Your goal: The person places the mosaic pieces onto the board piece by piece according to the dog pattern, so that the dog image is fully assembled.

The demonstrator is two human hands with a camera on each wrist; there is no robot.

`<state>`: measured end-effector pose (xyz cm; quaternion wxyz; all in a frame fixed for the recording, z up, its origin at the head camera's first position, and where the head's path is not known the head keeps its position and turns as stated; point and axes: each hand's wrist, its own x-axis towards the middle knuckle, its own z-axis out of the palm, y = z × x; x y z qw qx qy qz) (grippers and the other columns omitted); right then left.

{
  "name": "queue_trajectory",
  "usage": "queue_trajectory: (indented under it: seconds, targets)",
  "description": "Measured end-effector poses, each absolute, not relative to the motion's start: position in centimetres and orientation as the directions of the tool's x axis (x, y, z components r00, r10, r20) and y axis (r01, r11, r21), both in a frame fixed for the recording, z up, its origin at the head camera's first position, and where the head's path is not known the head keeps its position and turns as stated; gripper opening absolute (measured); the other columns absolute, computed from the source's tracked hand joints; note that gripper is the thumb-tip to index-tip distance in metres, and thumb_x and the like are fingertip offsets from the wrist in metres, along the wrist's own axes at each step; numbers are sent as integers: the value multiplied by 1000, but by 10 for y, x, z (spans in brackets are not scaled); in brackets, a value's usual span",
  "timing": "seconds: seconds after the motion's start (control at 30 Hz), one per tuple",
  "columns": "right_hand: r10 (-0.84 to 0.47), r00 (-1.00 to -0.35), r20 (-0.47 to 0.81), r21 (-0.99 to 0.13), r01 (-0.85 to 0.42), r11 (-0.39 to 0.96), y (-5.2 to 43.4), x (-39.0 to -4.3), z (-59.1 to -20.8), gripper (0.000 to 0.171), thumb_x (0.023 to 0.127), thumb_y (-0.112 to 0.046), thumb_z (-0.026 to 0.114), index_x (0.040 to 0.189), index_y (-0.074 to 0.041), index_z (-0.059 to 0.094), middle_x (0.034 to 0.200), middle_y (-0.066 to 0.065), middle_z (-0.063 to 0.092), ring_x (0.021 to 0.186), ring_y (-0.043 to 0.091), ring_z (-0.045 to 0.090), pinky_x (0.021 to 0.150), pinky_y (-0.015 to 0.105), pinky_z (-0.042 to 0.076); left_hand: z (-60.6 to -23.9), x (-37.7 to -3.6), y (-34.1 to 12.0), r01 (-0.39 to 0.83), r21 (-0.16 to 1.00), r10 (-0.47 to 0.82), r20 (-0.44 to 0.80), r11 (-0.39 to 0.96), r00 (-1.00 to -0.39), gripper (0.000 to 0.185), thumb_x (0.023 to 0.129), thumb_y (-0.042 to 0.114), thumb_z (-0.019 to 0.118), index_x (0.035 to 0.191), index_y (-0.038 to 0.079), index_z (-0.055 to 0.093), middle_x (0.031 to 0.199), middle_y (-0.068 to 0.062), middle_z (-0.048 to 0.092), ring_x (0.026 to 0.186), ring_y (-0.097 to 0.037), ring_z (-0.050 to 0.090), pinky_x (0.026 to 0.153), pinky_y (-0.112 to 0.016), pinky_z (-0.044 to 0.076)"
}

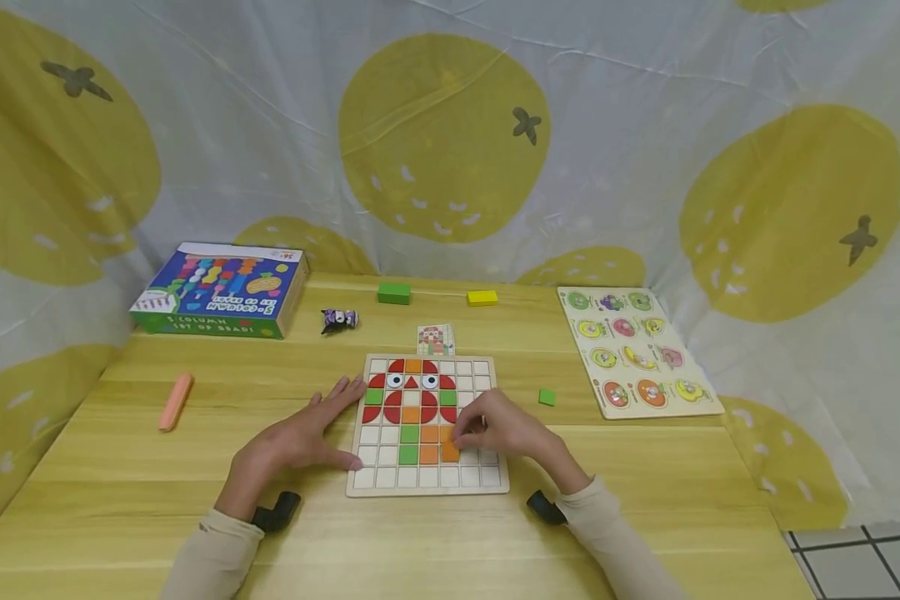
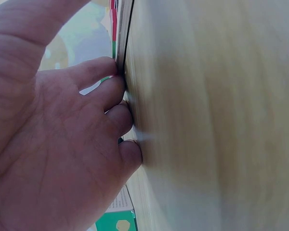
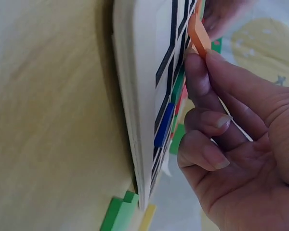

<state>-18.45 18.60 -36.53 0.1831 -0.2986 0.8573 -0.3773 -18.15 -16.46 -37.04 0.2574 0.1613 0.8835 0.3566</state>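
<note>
A wooden grid board [image 1: 427, 491] lies on the table, bearing red, green and orange pieces laid out with two round eyes. Between thumb and index finger my right hand [image 1: 506, 427] pinches an orange square tile [image 3: 199, 36], tilted above the lower cells. In the right wrist view a blue tile [image 3: 164, 126] shows on the board beneath that hand. Fingers spread, my left hand [image 1: 296, 440] touches the board's left edge with thumb and fingertips. A small pattern card [image 1: 437, 338] sits at the board's far edge. To the right lies a loose green tile [image 1: 547, 397].
A boxed bead set [image 1: 221, 292] stands at back left, near a dark patterned bow [image 1: 340, 320]. Green [image 1: 394, 293] and yellow blocks [image 1: 482, 297] lie behind the board. At right is a fruit puzzle board [image 1: 637, 354]; at left, an orange stick [image 1: 176, 402].
</note>
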Motion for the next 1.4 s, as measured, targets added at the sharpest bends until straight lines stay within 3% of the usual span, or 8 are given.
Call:
queue_trajectory:
  seconds: [0.27,0.53,0.7,1.0,1.17,1.4]
  targets:
    - [-663,-743,-90,-742,-394,543,183,-182,-367,4,92,-6,87,90,-4,84,83,-6,77,70,1,59,69,19,55,-368,-182,-162,122,715,485,-328,688,-811,118,83,41,94,174,22,22,181,-21,4,158,-64,0,124,-78,10]
    - [-640,-765,-76,-740,-387,550,192,-186,-362,5,91,-7,87,94,-9,85,81,-9,73,70,6,55,64,20,46,-366,-182,-161,105,718,476,-337,688,-812,119,83,41,94,175,24,21,181,-20,4,158,-63,-1,124,-79,10]
    - [-619,-785,-21,-745,-400,534,219,-197,-359,9,92,-8,86,100,-6,84,79,-8,70,70,7,55,63,22,47,-366,-183,-161,96,721,475,-344,687,-810,119,82,41,95,175,25,21,181,-20,4,158,-63,-1,124,-79,9]
    - [-466,-885,-11,-717,-318,621,296,-217,-365,28,87,-10,91,113,-5,82,98,5,78,80,14,65,70,26,56,-368,-185,-160,96,714,473,-351,693,-808,120,82,43,94,175,25,20,181,-20,3,159,-63,-1,124,-79,10]
    - [-370,-929,-21,-711,-246,659,321,-221,-374,31,85,-11,94,112,-4,82,97,7,76,82,18,63,72,26,54,-369,-186,-163,102,718,479,-345,689,-807,120,83,43,94,175,24,19,181,-20,2,159,-62,-2,125,-77,8]
    - [-334,-941,-60,-727,-188,660,334,-223,-383,35,81,-12,96,111,-3,80,92,7,70,80,19,57,71,27,50,-369,-184,-163,109,725,487,-335,680,-807,120,82,43,94,175,22,21,180,-22,4,160,-61,0,125,-76,8]
